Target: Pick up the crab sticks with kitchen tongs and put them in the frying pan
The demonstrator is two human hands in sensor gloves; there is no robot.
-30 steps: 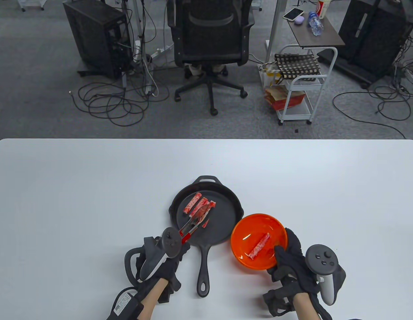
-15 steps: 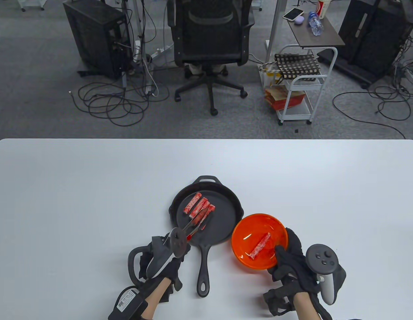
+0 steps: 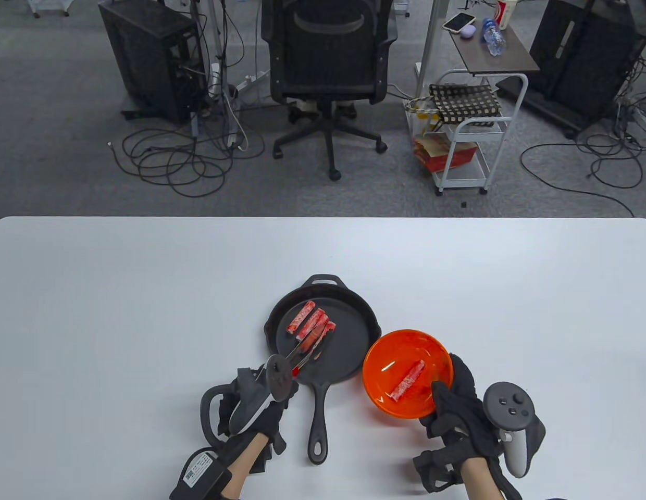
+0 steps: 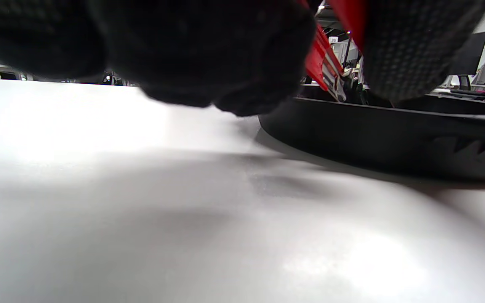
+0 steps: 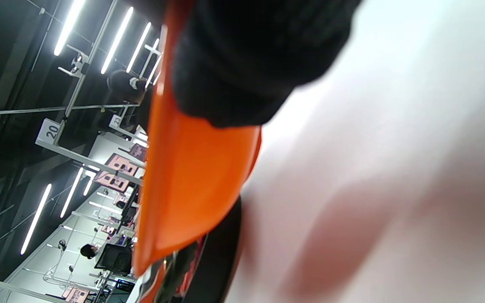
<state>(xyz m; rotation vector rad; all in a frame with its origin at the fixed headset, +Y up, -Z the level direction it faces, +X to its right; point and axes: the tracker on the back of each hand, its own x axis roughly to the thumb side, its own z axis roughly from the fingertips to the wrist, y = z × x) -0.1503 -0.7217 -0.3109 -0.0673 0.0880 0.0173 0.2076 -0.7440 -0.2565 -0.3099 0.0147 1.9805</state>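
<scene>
Table view: black cast-iron frying pan (image 3: pixel 349 349) sits at table centre with three red-and-white crab sticks (image 3: pixel 310 325) lying side by side in its left half; one more red-and-white crab stick (image 3: pixel 408 380) lies in the translucent orange plastic bowl (image 3: pixel 437 349) just right of the pan.
Left hand: left hand (image 3: pixel 260 411) grips the red-handled metal kitchen tongs (image 3: pixel 305 351), whose tips rest over the sticks in the pan; whether the tips still pinch a stick cannot be told.
Right hand: right hand (image 3: pixel 458 406) grips the bowl's near-right rim, thumb inside it.
Left wrist view: gloved fingers (image 4: pixel 209 50) curl round the red tong handles (image 4: pixel 322 59); the pan wall (image 4: pixel 385 134) stands on the white table (image 4: pixel 141 210).
Right wrist view: glove clamps the orange rim (image 5: pixel 192 168), which appears lifted or tilted off the table.
Step in hand: likely depositing the third stick.
Next move: calls for carrying the tongs across to the bowl and closing them along the last stick's length.
</scene>
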